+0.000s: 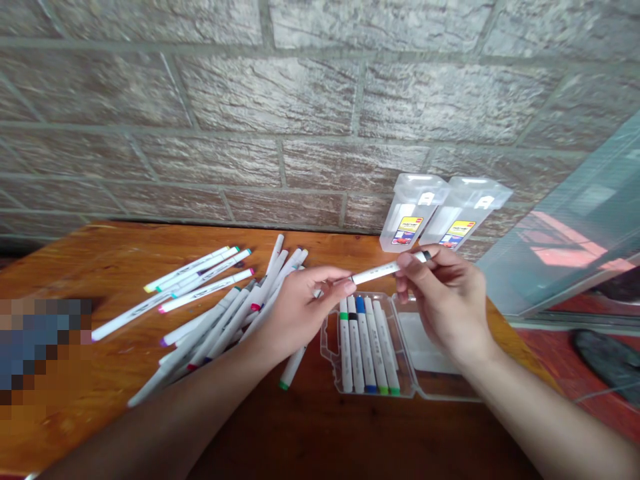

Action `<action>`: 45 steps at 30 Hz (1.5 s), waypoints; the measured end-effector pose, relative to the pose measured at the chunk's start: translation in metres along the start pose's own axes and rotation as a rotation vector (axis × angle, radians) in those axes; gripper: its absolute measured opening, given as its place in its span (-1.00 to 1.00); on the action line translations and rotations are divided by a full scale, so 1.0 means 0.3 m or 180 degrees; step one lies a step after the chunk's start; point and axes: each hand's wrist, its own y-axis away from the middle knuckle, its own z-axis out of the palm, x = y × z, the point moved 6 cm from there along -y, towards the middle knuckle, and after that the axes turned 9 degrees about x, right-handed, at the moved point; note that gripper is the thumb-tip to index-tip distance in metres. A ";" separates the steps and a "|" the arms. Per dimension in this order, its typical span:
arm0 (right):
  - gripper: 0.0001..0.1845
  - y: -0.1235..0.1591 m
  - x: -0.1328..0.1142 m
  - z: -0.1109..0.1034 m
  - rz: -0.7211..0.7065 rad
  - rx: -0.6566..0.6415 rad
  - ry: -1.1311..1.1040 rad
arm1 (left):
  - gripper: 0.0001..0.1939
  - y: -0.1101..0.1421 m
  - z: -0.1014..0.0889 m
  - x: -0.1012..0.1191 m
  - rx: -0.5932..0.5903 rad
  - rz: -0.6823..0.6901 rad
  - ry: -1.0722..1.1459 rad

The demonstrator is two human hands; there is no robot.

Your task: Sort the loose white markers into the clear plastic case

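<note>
1. My left hand (295,310), thumb and fingers pinched together, grips one end of a white marker (377,271).
2. My right hand (453,303) pinches its dark-capped end, holding it near the far edge of an open clear case (406,360).
3. Inside lies a neat row of markers (368,353); that part looks done.
4. Leftward on the table (120,267), many loose markers (210,289) seem left.
5. Behind stand two clear boxes (405,210).
</note>
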 end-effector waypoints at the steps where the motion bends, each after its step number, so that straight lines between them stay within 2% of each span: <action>1: -0.74 -0.006 0.012 0.005 0.0164 -0.0088 -0.0053 | -0.74 -0.007 -0.010 -0.011 0.0164 -0.0157 0.0222; 4: -0.72 -0.005 0.034 0.027 0.0431 -0.0415 0.0099 | -0.72 -0.025 -0.044 -0.021 0.0637 -0.0310 0.0499; 6: -0.72 0.009 0.044 0.051 0.0477 -0.0733 0.0306 | -0.73 -0.030 -0.058 -0.011 0.0753 -0.0221 0.0418; 8: -0.74 0.028 0.054 0.075 0.0476 -0.1082 0.0422 | -0.77 -0.024 -0.055 0.009 0.0650 -0.0043 0.0221; 12: -0.82 0.070 0.075 0.105 0.0494 -0.1613 0.0358 | -0.82 0.010 -0.018 0.044 0.0218 0.0305 -0.0147; 14: -0.75 0.086 0.080 0.112 0.0528 -0.1750 0.0294 | -0.77 0.026 0.000 0.049 0.0053 0.0357 -0.0157; 18: -0.42 0.077 0.064 0.107 0.0429 -0.1663 0.0307 | -0.55 0.040 -0.001 0.062 0.0157 0.0470 0.0023; 20: -0.36 0.048 0.055 0.095 0.0377 -0.1546 0.0368 | -0.55 0.045 -0.012 0.079 0.0296 0.0602 -0.0096; 22: -0.38 0.009 0.054 0.077 0.0425 -0.1452 0.0444 | -0.68 0.058 -0.004 0.107 0.0199 0.0865 -0.0375; 25: -0.44 -0.054 0.068 0.035 0.0613 -0.1317 0.0564 | -0.88 0.103 0.052 0.147 -0.0428 0.1466 -0.0712; 27: -0.48 -0.079 0.092 0.013 0.0890 -0.1403 0.0698 | -0.85 0.139 0.091 0.159 -0.0778 0.1836 -0.0845; 29: -0.52 -0.083 0.124 -0.002 0.1320 -0.1604 0.0775 | -0.81 0.166 0.119 0.158 -0.0949 0.2075 -0.1023; 32: -0.54 -0.083 0.155 -0.019 0.1634 -0.1701 0.0827 | -0.80 0.193 0.143 0.152 -0.1081 0.2255 -0.1272; 38: -0.53 -0.077 0.188 -0.036 0.1819 -0.1919 0.0990 | -0.77 0.237 0.180 0.156 -0.1487 0.2496 -0.1599; 42: -0.50 -0.079 0.195 -0.046 0.1841 -0.1914 0.1030 | -0.80 0.253 0.197 0.162 -0.1518 0.2616 -0.1636; 45: -0.56 -0.078 0.195 -0.043 0.1794 -0.1974 0.1099 | -0.82 0.260 0.207 0.162 -0.1518 0.2677 -0.1655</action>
